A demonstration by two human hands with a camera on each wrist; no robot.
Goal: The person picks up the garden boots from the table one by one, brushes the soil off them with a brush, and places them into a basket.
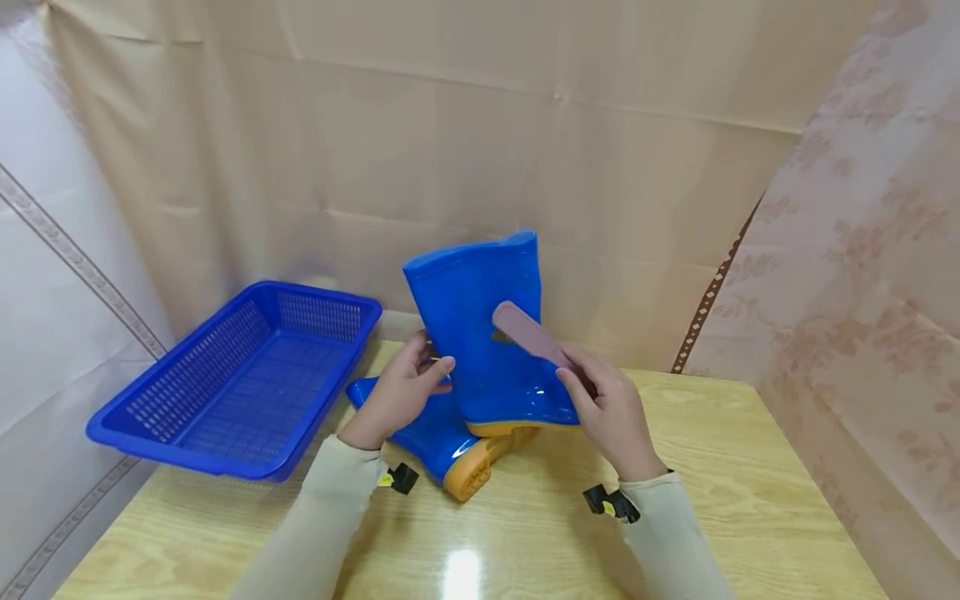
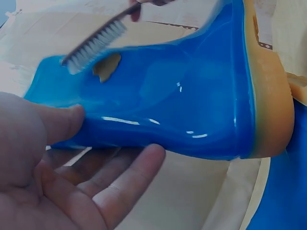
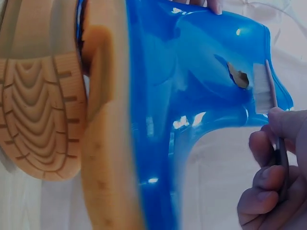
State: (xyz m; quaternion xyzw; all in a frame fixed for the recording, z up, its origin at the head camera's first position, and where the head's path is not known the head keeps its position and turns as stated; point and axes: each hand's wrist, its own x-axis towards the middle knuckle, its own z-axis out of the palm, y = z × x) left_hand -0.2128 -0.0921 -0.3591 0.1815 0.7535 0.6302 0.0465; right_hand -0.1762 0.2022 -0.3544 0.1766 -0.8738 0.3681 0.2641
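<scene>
Beige cloth hangs behind the boot, and a pale wood bench spreads below it. Floral cloth hangs to the boot's right. Blue with a yellow sole, the boot is held over the bench, shaft up and leaning slightly left, toe pointing right. The left hand grasps the shaft from the boot's left side, thumb on the near face and fingers behind. The right hand, to the boot's right, grips the handle of a brush, whose head is at the upper shaft with the bristles facing the boot; whether they touch it, I cannot tell. Just beside the bristles, a brown patch marks the boot's shaft. Below and left of the boot, the other boot lies on its side. Farther left of the boot is a blue basket.
</scene>
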